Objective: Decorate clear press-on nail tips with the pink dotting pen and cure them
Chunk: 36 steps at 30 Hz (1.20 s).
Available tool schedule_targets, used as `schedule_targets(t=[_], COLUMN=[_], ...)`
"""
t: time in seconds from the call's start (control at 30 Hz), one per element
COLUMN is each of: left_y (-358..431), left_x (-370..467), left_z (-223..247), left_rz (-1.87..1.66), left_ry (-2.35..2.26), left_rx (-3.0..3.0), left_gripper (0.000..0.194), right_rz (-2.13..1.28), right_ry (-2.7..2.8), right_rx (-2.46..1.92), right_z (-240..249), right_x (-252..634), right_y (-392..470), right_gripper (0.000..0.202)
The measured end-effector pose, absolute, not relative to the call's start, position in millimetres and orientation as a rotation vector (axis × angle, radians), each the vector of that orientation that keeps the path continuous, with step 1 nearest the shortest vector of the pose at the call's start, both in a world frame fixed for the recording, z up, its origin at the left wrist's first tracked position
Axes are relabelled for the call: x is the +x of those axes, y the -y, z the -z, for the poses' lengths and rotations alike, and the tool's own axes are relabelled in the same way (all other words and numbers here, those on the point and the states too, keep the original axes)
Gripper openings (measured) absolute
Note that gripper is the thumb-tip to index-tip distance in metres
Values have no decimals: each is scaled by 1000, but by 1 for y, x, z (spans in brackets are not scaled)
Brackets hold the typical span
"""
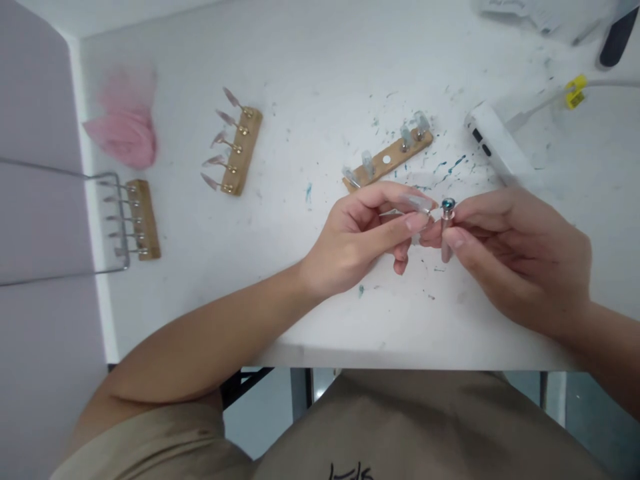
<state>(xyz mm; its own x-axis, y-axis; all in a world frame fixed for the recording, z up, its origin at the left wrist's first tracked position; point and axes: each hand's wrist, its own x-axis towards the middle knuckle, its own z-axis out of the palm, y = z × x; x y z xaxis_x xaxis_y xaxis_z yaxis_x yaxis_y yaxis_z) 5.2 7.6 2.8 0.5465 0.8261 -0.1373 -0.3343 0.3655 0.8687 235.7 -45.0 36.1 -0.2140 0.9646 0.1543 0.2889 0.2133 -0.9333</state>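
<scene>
My left hand (360, 233) pinches a clear nail tip (418, 202) between thumb and fingers, its narrow mount pointing right. Close beside it, my right hand (520, 253) grips a slim metallic pink cylinder (446, 240) held upright, with a shiny blue-green round top (449, 204). A small gap separates the nail tip from the cylinder. Just beyond my left hand lies a wooden stand (395, 159) carrying several pale clear nail tips and showing one white dot at a bare spot.
Another wooden stand (245, 152) with pinkish nail tips lies left of centre; a third (147, 220) sits by a wire frame (120, 220). A pink fabric flower (125, 137) is at far left. A white device (500, 147) with a cable lies right on the paint-marked table (300, 87).
</scene>
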Motion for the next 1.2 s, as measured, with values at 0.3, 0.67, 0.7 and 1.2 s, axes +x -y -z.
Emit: schedule_targets(t=[0.3, 0.67, 0.7, 1.2], left_y=[-5, -5, -5, -5], left_x=[5, 8, 8, 3], left_z=[-5, -9, -9, 0], left_rz=[-794, -842, -841, -842], left_ry=[-629, -542, -537, -569], left_rx=[942, 900, 889, 916], left_gripper=[34, 17, 15, 17], right_rz=[-1058, -1124, -1124, -837], right_ry=[1720, 1754, 1763, 1774], right_rx=[-1210, -1223, -1204, -1199], right_z=[-32, -29, -30, -37], right_x=[237, 244, 244, 240], right_y=[48, 53, 53, 47], right_gripper=[29, 38, 35, 21])
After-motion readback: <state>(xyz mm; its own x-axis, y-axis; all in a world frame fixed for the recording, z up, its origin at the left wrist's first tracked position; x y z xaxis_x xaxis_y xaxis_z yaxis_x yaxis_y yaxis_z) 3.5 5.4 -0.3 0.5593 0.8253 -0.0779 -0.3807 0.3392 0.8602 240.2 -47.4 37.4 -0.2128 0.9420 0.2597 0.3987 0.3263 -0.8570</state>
